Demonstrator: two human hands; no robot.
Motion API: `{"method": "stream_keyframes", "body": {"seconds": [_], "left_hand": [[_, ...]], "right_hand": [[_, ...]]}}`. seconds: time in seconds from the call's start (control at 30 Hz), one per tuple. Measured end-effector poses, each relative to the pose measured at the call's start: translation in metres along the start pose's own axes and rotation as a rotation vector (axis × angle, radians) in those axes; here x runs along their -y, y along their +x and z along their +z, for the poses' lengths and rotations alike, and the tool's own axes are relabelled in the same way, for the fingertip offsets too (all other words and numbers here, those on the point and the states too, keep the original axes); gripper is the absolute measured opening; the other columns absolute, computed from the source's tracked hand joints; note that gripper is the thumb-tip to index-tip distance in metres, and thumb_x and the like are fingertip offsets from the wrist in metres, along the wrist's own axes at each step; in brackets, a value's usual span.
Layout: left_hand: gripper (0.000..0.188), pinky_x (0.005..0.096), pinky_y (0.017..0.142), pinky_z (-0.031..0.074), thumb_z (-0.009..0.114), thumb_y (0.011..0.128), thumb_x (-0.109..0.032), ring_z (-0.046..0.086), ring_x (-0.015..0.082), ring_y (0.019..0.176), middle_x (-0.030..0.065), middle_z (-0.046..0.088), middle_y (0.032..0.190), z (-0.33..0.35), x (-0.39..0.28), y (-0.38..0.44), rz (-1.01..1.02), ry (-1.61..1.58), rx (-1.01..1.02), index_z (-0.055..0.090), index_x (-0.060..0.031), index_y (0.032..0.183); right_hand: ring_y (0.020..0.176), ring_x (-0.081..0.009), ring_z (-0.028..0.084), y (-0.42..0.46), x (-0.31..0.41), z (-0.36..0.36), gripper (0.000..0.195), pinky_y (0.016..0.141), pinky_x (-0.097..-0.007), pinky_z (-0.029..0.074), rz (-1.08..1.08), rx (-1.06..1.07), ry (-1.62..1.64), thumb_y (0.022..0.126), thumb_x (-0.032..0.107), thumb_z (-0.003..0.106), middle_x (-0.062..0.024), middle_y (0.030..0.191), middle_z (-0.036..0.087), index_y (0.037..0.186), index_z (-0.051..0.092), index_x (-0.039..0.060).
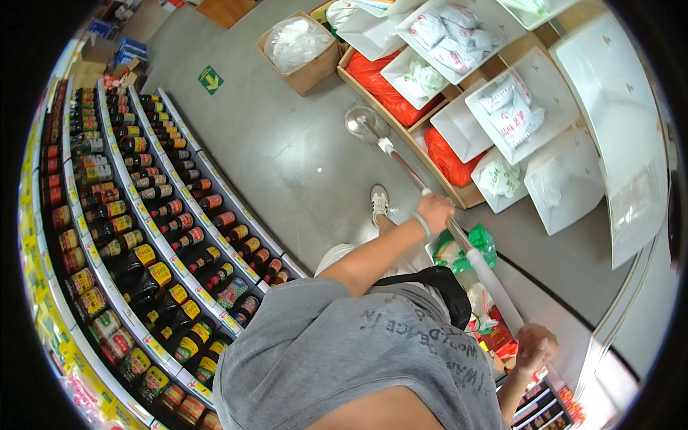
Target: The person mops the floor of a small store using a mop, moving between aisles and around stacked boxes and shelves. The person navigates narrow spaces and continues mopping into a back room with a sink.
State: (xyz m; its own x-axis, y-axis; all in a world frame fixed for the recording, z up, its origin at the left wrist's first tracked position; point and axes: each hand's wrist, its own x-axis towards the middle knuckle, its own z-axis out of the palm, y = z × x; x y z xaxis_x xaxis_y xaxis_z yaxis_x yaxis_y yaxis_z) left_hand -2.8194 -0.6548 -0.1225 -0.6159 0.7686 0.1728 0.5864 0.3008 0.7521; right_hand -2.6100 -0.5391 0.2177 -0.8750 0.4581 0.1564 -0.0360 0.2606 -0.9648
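A mop with a long pole runs diagonally from the floor up to my right side. Its round mop head rests on the grey floor beside a wooden shelf base. My left hand, with a pale band at the wrist, grips the metal middle of the mop pole. Higher up, my right hand is closed around the upper end of the white handle. One shoe shows on the floor below my left forearm.
Shelves of bottled sauces curve along the left. White bins of packaged bags line the right, above red plastic bags. A cardboard box with clear plastic stands ahead. A green bag lies near the pole.
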Motion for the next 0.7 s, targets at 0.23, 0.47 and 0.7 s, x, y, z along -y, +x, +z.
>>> {"method": "stream_keyframes", "body": {"seconds": [0.23, 0.47, 0.7], "left_hand": [[0.004, 0.041, 0.076, 0.049, 0.068, 0.068, -0.012, 0.061, 0.0308, 0.083, 0.0073, 0.063, 0.077, -0.084, 0.13, 0.041, -0.294, 0.142, -0.168, 0.065, -0.0135, 0.07], [0.007, 0.0411, 0.082, 0.046, 0.068, 0.069, -0.008, 0.059, 0.0311, 0.086, 0.0083, 0.063, 0.082, -0.128, 0.118, 0.025, -0.466, 0.072, -0.247, 0.063, -0.0114, 0.072], [0.02, 0.0506, 0.1, 0.038, 0.076, 0.076, -0.029, 0.061, 0.0323, 0.098, 0.0063, 0.066, 0.095, -0.138, 0.225, -0.062, -0.656, 0.378, -0.261, 0.066, -0.0123, 0.072]], "right_hand": [[0.044, -0.0215, 0.05, 0.134, -0.081, 0.073, 0.04, 0.048, -0.0353, 0.045, -0.122, 0.491, -0.148, 0.088, 0.007, 0.058, -0.0072, 0.051, 0.048, 0.053, 0.04, 0.0027], [0.038, -0.02, 0.046, 0.205, -0.049, 0.106, 0.041, 0.045, -0.0336, 0.045, -0.096, 0.615, 0.171, 0.088, 0.004, 0.058, -0.0054, 0.047, 0.045, 0.052, 0.039, 0.0024], [0.04, -0.0248, 0.044, 0.16, -0.099, 0.207, 0.04, 0.043, -0.038, 0.033, -0.285, 0.831, -0.06, 0.078, 0.006, 0.073, -0.0074, 0.047, 0.043, 0.05, 0.044, 0.0072]]}}
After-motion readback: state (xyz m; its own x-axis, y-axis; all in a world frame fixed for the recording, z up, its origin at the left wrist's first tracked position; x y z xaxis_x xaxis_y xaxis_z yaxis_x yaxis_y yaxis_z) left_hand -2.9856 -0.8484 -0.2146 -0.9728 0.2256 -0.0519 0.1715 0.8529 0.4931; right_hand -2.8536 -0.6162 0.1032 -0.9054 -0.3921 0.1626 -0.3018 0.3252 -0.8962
